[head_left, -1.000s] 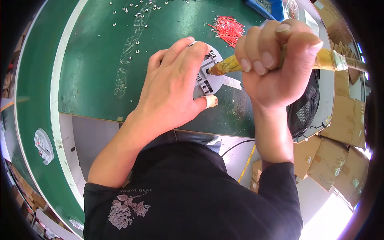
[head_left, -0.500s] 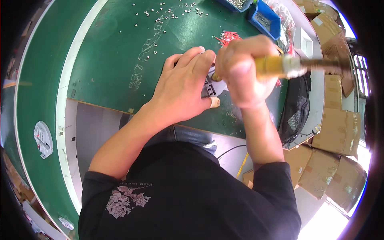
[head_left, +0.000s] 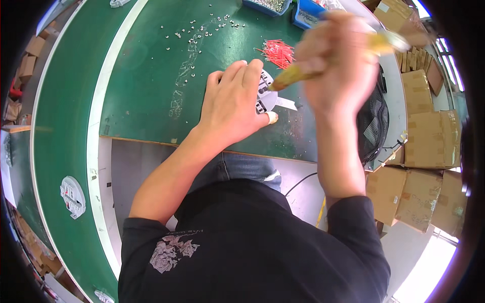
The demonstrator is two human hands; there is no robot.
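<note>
My left hand (head_left: 230, 103) lies over the left side of a round white plastic part (head_left: 271, 101) with black slots, holding it against the green table. Its fingers bend over the far side, and the thumb, with a pale wrap on its tip, rests at the near edge. A narrow white tab (head_left: 286, 104) sticks out to the right. My right hand (head_left: 338, 65), blurred by motion, is closed round a yellow-handled tool (head_left: 295, 74). The tool's tapered brownish end points at the part; whether it touches is unclear. Its other end is smeared, so its kind cannot be told.
Beyond the part lies a pile of red strips (head_left: 279, 53). Small metal nuts (head_left: 207, 33) are scattered farther left. Blue bins (head_left: 305, 17) stand at the far edge, a black mesh bag (head_left: 371, 121) at the right. A similar white part (head_left: 73, 197) sits on the green surface at left.
My right hand has moved up and right with the tool, uncovering more of the white part and its tab. My left hand keeps its hold. The whole view has shifted slightly.
</note>
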